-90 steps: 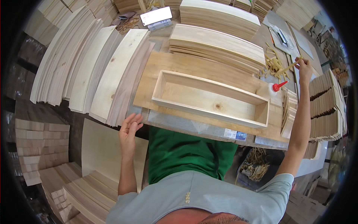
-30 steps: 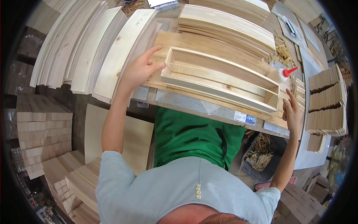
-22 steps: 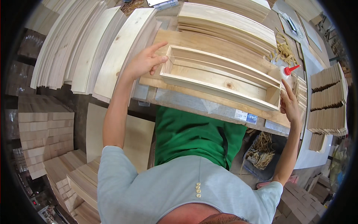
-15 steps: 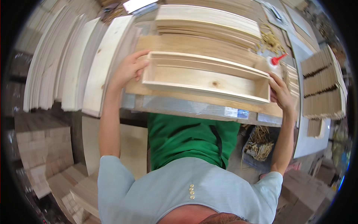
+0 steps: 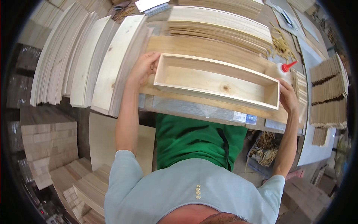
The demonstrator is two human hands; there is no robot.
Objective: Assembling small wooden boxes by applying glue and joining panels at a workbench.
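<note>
A long open wooden box (image 5: 216, 80) lies on a wide board (image 5: 209, 46) on the workbench in front of me. My left hand (image 5: 143, 67) grips the box's left end, fingers curled over the short wall. My right hand (image 5: 288, 98) holds the right end, pressed against the outer wall. The box sits level between both hands. A white glue bottle with a red tip (image 5: 285, 69) stands just beyond the box's right corner, close to my right hand.
Stacks of pale planks (image 5: 89, 63) lean at the left. A pile of thin boards (image 5: 220, 22) lies behind the box. Small wooden dowels (image 5: 281, 44) are scattered at the back right. Slatted stacks (image 5: 328, 93) stand at the right. A bin of wood scraps (image 5: 264, 151) sits below the bench.
My right hand left the glue bottle and both hands came onto the box's ends. The box was turned from tilted on its side to lying flat, open side up.
</note>
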